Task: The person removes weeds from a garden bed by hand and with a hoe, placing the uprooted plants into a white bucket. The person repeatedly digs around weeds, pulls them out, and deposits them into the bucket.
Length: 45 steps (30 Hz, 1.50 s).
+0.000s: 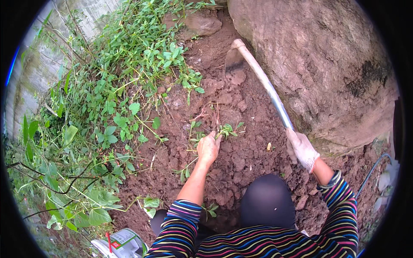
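Note:
My bare left hand [208,147] pinches a small leafy weed [226,129] low over the loose soil, its reddish stems and roots lying toward the far side. In a white work glove, my right hand [301,148] grips the lower end of a hoe handle [266,84]. The handle runs up and away along the boulder. At its far end the hoe blade [234,59] points down to the reddish-brown soil [232,161], its lower edge by some clods. Other small green sprigs lie around my left wrist.
A large boulder [316,64] rises on the right. Dense green weeds [129,71] cover the left, before a grey concrete surface [35,74]. A white printed bucket [127,242] with a red handle grip stands at lower left. A thin hose [371,174] curves at the right.

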Each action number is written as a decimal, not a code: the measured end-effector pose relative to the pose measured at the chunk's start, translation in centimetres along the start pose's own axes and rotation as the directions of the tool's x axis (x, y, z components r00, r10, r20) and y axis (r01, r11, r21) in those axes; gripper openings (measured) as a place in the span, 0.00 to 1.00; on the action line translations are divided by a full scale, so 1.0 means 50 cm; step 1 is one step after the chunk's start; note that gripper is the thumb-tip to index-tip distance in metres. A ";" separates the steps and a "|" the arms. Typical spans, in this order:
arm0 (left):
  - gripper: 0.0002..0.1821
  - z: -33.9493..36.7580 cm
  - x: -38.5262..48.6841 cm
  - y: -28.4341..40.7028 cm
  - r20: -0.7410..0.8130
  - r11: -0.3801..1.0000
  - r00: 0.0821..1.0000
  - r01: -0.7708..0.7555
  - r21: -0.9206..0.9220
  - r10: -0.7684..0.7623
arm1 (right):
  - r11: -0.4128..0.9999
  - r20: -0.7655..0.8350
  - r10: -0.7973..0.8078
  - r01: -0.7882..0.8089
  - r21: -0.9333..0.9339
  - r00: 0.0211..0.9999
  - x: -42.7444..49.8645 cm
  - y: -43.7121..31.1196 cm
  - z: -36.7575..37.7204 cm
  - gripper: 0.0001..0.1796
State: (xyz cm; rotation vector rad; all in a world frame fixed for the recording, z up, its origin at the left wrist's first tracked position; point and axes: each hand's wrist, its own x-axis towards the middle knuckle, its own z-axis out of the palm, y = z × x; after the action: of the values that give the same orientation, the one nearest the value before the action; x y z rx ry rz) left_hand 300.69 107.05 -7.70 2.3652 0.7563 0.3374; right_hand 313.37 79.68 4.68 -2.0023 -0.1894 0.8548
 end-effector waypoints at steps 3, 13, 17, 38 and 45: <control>0.15 0.008 -0.003 0.009 0.006 1.000 1.000 0.012 0.010 -0.012 | 0.996 -0.076 0.077 -0.074 0.049 0.994 -0.126 0.024 -0.002 0.24; 0.14 0.041 -0.006 0.027 -0.035 0.999 0.999 0.041 -0.023 -0.042 | 0.578 -0.389 -0.694 0.791 0.201 0.606 -0.126 -0.270 0.002 0.31; 0.14 0.046 -0.011 0.043 -0.039 0.994 0.995 0.090 -0.060 -0.093 | 0.334 -0.350 -0.865 0.933 0.134 0.360 -0.059 -0.351 0.056 0.33; 0.14 0.041 -0.037 0.065 0.030 0.998 0.998 0.061 0.015 -0.061 | 0.894 -0.045 -0.306 0.271 -0.357 0.951 -0.113 -0.011 0.033 0.25; 0.14 0.050 -0.069 0.038 -0.011 0.998 0.998 0.066 0.001 -0.066 | 0.451 -0.300 -0.774 0.818 0.356 0.557 -0.118 -0.232 -0.028 0.19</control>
State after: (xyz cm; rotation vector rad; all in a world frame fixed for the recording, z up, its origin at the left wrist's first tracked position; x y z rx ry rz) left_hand 299.75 102.55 -8.62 2.3360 0.8375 0.3216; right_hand 312.12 82.63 17.40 -1.2324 -0.7502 0.1313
